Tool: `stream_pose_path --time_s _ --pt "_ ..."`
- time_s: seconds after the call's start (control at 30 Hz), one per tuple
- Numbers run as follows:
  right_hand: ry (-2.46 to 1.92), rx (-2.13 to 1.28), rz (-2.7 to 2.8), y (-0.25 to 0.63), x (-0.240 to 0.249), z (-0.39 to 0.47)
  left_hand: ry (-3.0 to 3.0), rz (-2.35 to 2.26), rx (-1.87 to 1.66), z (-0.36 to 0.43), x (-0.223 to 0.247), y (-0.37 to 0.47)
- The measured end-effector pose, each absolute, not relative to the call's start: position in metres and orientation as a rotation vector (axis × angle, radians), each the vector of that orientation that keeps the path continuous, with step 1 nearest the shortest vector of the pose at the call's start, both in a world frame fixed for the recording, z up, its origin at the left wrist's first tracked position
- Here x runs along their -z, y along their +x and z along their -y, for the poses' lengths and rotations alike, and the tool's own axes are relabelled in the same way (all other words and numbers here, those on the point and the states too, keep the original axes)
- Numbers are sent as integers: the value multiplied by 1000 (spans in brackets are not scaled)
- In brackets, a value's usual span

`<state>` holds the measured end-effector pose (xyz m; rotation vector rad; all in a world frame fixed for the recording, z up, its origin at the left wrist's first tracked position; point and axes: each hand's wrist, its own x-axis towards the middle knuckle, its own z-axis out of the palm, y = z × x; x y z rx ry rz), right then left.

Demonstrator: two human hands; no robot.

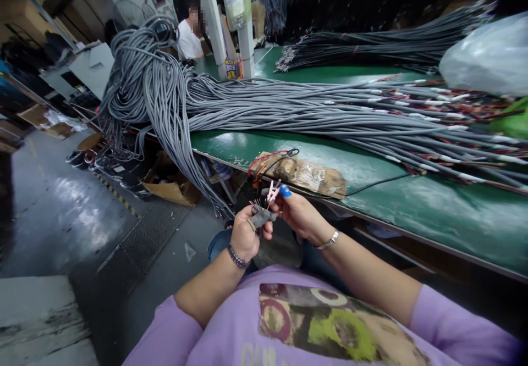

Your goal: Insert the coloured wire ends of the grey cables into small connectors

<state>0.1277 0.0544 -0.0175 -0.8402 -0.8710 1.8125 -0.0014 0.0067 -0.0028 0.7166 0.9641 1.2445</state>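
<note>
My left hand (pixel 246 234) is closed round a small bundle of thin coloured wires (pixel 256 206), whose ends fan out above the fingers. A grey cover (pixel 261 219) with a yellowish edge sits on its thumb. My right hand (pixel 304 216) comes in from the right, fingers pinched close to the same wires, with blue wrapping (pixel 285 190) on one fingertip. Beside that fingertip is a small pink clip (pixel 272 192); whether the hand grips it I cannot tell. Both hands are together before the bench edge, almost touching.
Long grey cables (pixel 256 105) lie across the green bench (pixel 391 190) and hang off its left end. A worn board (pixel 317 176) with red and black leads sits at the edge. Black cables (pixel 371 47) and a plastic bag (pixel 489 55) lie behind; a person (pixel 190 39) is farther back.
</note>
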Motion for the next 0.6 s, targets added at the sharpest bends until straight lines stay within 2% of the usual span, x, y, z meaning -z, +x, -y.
stream_pose_path --time_s 0.1,0.33,0.6 --pt "-903 -1620 955 123 15 -56 709 -971 -1225 -11 2 -1" --pt "-790 -1900 560 116 15 -65 708 -974 -1193 -15 9 2" --pt "-767 -1849 558 112 17 -66 713 -1015 -1165 -15 18 2"
